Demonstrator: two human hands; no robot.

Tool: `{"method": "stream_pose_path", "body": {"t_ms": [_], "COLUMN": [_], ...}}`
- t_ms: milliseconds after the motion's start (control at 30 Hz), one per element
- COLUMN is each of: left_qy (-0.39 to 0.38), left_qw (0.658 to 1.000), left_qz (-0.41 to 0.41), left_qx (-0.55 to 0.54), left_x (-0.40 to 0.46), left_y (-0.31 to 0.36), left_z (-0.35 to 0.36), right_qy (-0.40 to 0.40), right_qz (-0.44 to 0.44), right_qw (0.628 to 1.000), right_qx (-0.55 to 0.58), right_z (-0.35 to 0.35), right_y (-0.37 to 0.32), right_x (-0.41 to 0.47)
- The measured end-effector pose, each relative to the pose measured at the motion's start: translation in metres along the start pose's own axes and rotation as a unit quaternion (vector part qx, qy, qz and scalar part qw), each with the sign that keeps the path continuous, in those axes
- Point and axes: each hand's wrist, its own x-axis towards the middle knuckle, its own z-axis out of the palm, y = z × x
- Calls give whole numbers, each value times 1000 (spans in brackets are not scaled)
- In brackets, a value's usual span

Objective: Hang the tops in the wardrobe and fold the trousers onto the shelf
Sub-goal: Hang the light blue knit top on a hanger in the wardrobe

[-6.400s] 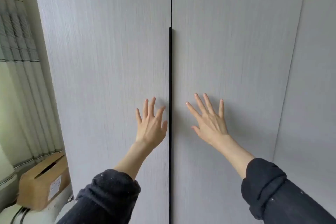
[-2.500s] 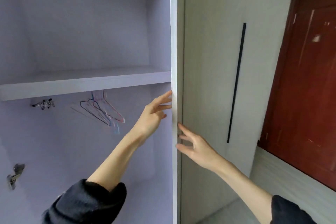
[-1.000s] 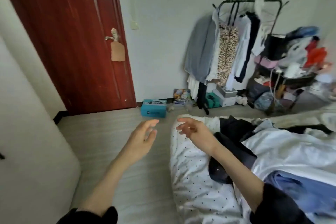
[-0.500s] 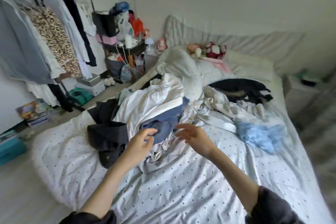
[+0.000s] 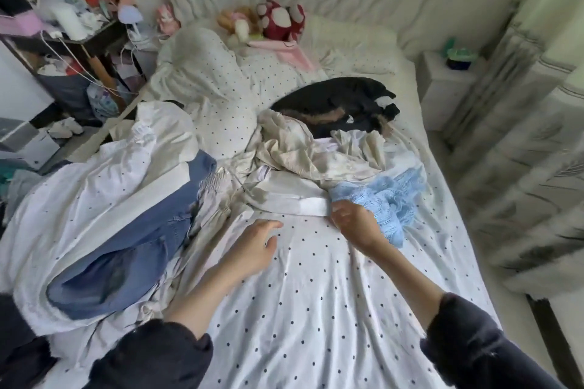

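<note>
Clothes lie heaped on a dotted white bed (image 5: 316, 309). A light blue knit top (image 5: 392, 199) lies at the right of the heap, and my right hand (image 5: 357, 226) curls its fingers on that top's near left edge. A white garment (image 5: 290, 196) lies just left of it. Over the bare sheet my left hand (image 5: 252, 246) hovers with relaxed fingers, holding nothing. Blue denim trousers (image 5: 136, 230) lie at the left, half under a white top (image 5: 94, 186). Further back are a cream garment (image 5: 316, 151) and a black garment (image 5: 335, 101). The wardrobe is out of view.
A cluttered side table (image 5: 79, 44) with cables stands at the bed's far left. Plush toys (image 5: 278, 22) sit by the pillows. A white nightstand (image 5: 442, 85) and pale curtains (image 5: 521, 151) line the right side.
I opened the wardrobe doors, then turned past the red door and clothes rack to the bed. Both hands have dropped to the sheet, and my right hand has reached the light blue top.
</note>
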Motion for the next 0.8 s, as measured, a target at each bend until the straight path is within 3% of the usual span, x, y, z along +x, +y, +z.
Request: {"method": "stream_pose_path", "body": {"t_ms": [167,333,400,600,700,800], "left_qy": [-66,-186,-211,-216,-235,-211], "left_qw": [995,955,940,946,949,962], "left_qz": [-2,-40,-38,-47,-69,-30], "left_qx": [81,229,264,238,200,169], "left_x": [73,95,96,96,80,63], "left_y": [-20,-60,-69,-52,-25,18], "left_z": [64,112,118,108,99,95], "right_qy": [30,-43,-10,24,15,28], "right_qz": [52,54,47,58,78,84], "right_qw": [989,965,968,991,993,995], "right_qx": [-135,-253,-245,-121,-88,-49], "right_z": [16,53,55,35,11,-22], "right_y": [67,124,136,138,137,130], "right_x": [82,104,107,79,50,17]}}
